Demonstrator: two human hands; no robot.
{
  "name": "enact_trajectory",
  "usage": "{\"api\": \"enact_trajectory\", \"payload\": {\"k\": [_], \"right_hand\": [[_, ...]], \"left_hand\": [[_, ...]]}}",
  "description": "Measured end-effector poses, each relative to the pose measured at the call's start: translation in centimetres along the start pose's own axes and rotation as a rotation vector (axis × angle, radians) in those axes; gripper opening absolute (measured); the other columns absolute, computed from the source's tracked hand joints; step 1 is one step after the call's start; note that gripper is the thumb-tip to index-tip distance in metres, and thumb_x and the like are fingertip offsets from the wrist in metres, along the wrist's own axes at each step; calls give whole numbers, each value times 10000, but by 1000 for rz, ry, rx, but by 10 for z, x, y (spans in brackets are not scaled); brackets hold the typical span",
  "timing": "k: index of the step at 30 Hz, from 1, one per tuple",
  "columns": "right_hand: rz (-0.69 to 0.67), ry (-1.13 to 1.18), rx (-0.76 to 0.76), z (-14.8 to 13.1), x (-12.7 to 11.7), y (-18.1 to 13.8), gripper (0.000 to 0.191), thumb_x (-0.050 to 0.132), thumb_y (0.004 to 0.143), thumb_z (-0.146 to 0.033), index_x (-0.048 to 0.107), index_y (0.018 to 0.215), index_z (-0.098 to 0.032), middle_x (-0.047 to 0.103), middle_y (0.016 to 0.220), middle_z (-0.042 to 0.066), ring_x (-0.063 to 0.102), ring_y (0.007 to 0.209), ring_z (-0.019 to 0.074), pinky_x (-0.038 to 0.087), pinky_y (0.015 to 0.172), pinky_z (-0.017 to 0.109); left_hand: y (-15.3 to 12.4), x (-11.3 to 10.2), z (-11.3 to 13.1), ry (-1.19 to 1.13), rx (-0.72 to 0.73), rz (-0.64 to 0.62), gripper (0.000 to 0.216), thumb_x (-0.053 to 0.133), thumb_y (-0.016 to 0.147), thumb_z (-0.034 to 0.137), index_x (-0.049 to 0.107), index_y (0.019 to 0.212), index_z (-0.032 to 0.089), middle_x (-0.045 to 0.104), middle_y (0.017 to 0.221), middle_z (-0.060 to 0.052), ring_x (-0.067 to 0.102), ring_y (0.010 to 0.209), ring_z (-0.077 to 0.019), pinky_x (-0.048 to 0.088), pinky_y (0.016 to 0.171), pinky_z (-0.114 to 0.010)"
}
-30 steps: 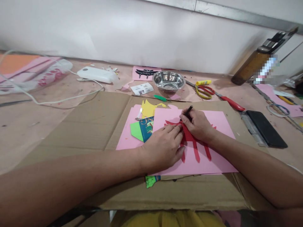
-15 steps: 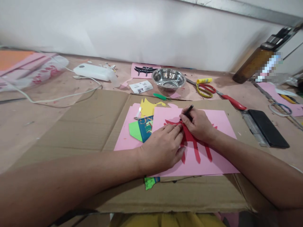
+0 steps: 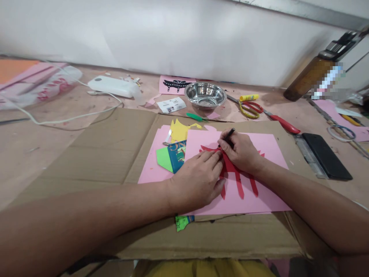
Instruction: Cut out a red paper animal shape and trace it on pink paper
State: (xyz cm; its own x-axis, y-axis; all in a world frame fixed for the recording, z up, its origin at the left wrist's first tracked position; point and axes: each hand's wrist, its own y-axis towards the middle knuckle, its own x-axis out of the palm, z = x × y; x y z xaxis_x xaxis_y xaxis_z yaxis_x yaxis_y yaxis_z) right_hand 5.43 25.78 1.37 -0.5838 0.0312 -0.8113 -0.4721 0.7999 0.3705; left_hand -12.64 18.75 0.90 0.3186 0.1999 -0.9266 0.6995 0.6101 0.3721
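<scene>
A red paper cut-out (image 3: 240, 182) with long legs lies on a pink sheet (image 3: 268, 148), on a flattened cardboard sheet (image 3: 109, 154). My left hand (image 3: 197, 179) lies flat with its fingers stretched out, pressing the cut-out down. My right hand (image 3: 242, 152) is closed round a black pen (image 3: 229, 136), its tip down at the cut-out's upper edge beside my left fingertips. Left of the pink sheet lie a yellow cut-out (image 3: 180, 130), a green paper piece (image 3: 163, 158) and a blue printed card (image 3: 177, 154).
Along the back stand a steel bowl (image 3: 205, 94), a white device (image 3: 111, 86) with a cable, a yellow glue stick (image 3: 248, 97) and red-and-yellow scissors (image 3: 250, 109). At the right lie a red-handled tool (image 3: 284, 124), a black phone (image 3: 325, 156) and a brown bottle (image 3: 309, 79).
Both hands stay on the red cut-out in nearly the same place. The view has shifted slightly since one second ago.
</scene>
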Motion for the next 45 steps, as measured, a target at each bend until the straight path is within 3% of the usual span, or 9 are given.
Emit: {"api": "enact_trajectory", "payload": {"k": [9, 37, 45], "right_hand": [[16, -13, 9, -1, -2, 0, 199, 466, 910, -295, 608, 898, -156, 686, 796, 94, 621, 709, 208, 432, 649, 306], [-118, -4, -3, -10, -7, 10, 133, 478, 907, -240, 568, 831, -177, 662, 754, 56, 561, 657, 164, 410, 643, 285], [-39, 37, 2, -4, -5, 7, 119, 502, 894, -252, 583, 837, -186, 670, 773, 56, 592, 698, 184, 426, 658, 296]], "left_hand": [[0, -1, 0, 9, 11, 11, 358, 489, 953, 306, 665, 1130, 49, 701, 1144, -166, 634, 1093, -296, 507, 989, -418], [-1, 1, 0, -7, -10, -28, 393, 521, 940, 318, 651, 1178, 33, 676, 1205, -205, 636, 1110, -289, 504, 1002, -412], [-1, 1, 0, -18, -2, 14, 408, 502, 950, 320, 644, 1192, 24, 684, 1196, -201, 634, 1116, -292, 499, 1018, -414]]}}
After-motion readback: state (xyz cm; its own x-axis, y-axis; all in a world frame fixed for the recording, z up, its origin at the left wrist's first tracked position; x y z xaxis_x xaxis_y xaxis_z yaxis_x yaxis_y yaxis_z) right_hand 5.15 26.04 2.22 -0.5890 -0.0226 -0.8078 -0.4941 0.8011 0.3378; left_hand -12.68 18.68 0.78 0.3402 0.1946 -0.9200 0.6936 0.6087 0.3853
